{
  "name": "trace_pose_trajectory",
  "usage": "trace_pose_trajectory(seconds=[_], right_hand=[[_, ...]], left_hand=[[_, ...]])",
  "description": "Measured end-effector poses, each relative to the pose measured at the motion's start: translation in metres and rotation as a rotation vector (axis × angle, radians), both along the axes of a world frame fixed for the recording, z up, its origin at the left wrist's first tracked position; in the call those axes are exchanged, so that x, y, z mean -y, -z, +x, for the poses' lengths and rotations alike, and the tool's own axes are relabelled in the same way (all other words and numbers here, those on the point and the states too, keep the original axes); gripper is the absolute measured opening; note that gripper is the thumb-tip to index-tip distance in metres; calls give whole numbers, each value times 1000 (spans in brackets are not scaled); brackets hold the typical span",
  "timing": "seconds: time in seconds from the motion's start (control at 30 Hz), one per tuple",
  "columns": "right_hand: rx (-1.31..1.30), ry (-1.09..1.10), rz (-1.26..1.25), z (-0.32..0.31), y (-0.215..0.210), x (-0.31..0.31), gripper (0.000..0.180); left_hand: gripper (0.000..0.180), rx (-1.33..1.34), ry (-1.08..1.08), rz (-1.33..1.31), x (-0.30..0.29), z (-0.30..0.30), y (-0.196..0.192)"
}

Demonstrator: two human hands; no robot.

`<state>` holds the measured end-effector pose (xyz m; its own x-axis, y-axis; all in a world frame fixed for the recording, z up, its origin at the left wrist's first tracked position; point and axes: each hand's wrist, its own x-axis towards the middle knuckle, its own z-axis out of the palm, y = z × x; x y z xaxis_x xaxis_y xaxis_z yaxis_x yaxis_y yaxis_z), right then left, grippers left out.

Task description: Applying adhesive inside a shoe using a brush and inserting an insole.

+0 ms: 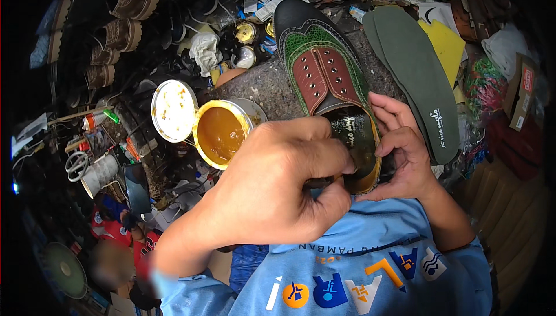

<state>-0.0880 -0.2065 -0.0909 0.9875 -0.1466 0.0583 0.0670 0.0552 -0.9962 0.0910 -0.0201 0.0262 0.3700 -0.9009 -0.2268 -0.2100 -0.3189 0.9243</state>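
A brogue shoe in black, green textured and reddish-brown leather lies with its toe pointing away and its heel towards me. My right hand grips the heel end, fingers along the outer side and thumb low at the back. Over the shoe's opening is my left hand, fingers curled in a pinch; whatever they hold is hidden. The inside of the shoe looks dark and wet, with pale lettering. Left of the shoe stands an open tin of amber glue-like liquid, its smeared lid tilted beside it.
Two grey-green insoles lie right of the shoe, by a yellow sheet. Small tins and crumpled white paper sit at the back. Scissors are at the left. Another person is at lower left, near a fan.
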Motion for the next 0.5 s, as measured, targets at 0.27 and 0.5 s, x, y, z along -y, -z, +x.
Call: trace_pose_trajectory(seconds=[0.27, 0.5], right_hand=[[30, -2, 14, -2, 3, 1, 61], [1, 17, 15, 0, 0, -2, 58]], left_hand=[[32, 9, 125, 48, 5, 12, -2], [30, 26, 245, 70, 18, 19, -8]])
